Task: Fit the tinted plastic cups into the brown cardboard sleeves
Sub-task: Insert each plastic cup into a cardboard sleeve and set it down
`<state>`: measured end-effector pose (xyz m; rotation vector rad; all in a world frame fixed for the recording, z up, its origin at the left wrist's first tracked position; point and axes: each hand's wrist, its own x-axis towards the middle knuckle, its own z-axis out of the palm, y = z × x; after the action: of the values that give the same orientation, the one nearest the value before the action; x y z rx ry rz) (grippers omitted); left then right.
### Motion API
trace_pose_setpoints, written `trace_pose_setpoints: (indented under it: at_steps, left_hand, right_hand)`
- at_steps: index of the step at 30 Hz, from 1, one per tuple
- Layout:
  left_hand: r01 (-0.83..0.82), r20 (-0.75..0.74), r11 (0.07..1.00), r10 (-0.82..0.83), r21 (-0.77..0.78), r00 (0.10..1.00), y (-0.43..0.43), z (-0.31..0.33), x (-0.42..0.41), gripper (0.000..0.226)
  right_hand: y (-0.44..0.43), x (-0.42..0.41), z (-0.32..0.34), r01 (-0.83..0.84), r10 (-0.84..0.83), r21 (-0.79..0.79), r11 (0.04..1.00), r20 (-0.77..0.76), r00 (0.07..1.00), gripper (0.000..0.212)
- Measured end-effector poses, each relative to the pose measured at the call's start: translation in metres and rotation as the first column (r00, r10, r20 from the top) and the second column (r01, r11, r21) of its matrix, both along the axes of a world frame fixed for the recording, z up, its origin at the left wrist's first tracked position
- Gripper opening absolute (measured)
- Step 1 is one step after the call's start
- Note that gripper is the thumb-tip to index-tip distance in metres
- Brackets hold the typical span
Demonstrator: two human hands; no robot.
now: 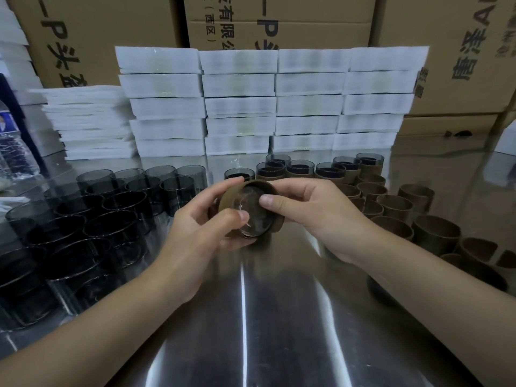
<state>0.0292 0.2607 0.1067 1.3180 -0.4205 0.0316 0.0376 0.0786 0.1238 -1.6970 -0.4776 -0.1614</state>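
Above the middle of the steel table, both hands hold one tinted plastic cup (255, 219) lying on its side inside a brown cardboard sleeve (233, 198), its clear base facing me. My left hand (203, 219) grips the sleeve with fingers on top and thumb on the cup's rim. My right hand (310, 208) holds the right side, thumb pressing on the cup's base. Several bare tinted cups (111, 216) stand at the left. Several empty sleeves (396, 208) stand at the right. Several sleeved cups (298, 169) stand behind my hands.
The shiny steel table (265, 317) stretches toward me. Stacks of white foam sheets (268, 101) line the back, with large cardboard boxes (446, 51) behind them. A plastic water bottle (14, 152) stands at the far left.
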Motion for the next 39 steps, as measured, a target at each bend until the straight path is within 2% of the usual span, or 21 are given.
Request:
trace_pose_setpoints:
  at_steps: [2, 5, 9, 13, 16, 18, 24, 28, 31, 34, 39]
  left_hand:
    - [0.061, -0.051, 0.998, -0.062, -0.025, 0.997, -0.001, 0.001, 0.002, 0.055]
    - [0.207, -0.185, 0.965, -0.235, -0.159, 0.954, -0.002, 0.002, 0.002, 0.053]
    - [0.286, -0.272, 0.922, -0.354, -0.261, 0.895, -0.003, 0.002, 0.0, 0.061]
    - [0.28, -0.281, 0.927, -0.346, -0.247, 0.895, -0.003, 0.004, -0.002, 0.055]
    - [0.302, -0.244, 0.93, -0.348, -0.207, 0.905, -0.005, 0.005, -0.003, 0.042]
    - [0.31, -0.224, 0.937, -0.34, -0.16, 0.913, -0.006, 0.005, -0.004, 0.038]
    - [0.192, -0.241, 0.98, -0.199, -0.051, 0.95, -0.009, 0.002, -0.004, 0.063]
    - [0.18, -0.216, 0.984, -0.179, -0.017, 0.96, -0.008, 0.003, -0.006, 0.049]
    - [0.157, -0.197, 0.987, -0.151, 0.017, 0.969, -0.008, 0.003, -0.003, 0.057]
    - [0.139, -0.169, 0.989, -0.129, 0.045, 0.977, -0.009, 0.001, -0.001, 0.056]
    - [0.102, -0.147, 0.993, -0.091, 0.065, 0.985, -0.009, 0.0, 0.0, 0.056]
  right_hand:
    - [0.001, -0.001, -0.001, 0.03, -0.03, -0.009, 1.0, 0.006, 1.0, 0.026]
    - [0.007, -0.003, -0.002, 0.054, -0.055, -0.01, 0.998, -0.016, 0.998, 0.04]
    - [0.017, -0.005, -0.008, 0.061, -0.08, -0.115, 0.991, -0.165, 0.983, 0.06]
    - [0.02, -0.006, -0.008, 0.118, -0.146, -0.129, 0.985, -0.232, 0.962, 0.075]
    - [0.02, -0.008, -0.006, 0.099, -0.123, -0.105, 0.989, -0.244, 0.962, 0.063]
    - [0.02, -0.008, -0.006, 0.107, -0.129, -0.108, 0.988, -0.223, 0.966, 0.063]
    - [0.019, -0.009, -0.007, 0.186, -0.223, -0.272, 0.944, -0.112, 0.968, 0.076]
    - [0.022, -0.009, -0.008, 0.221, -0.244, -0.33, 0.918, -0.031, 0.969, 0.097]
    - [0.022, -0.007, -0.009, 0.234, -0.253, -0.347, 0.908, -0.01, 0.967, 0.108]
    - [0.022, -0.005, -0.012, 0.227, -0.248, -0.328, 0.917, -0.024, 0.968, 0.103]
    - [0.024, -0.003, -0.016, 0.243, -0.256, -0.171, 0.955, -0.061, 0.965, 0.062]
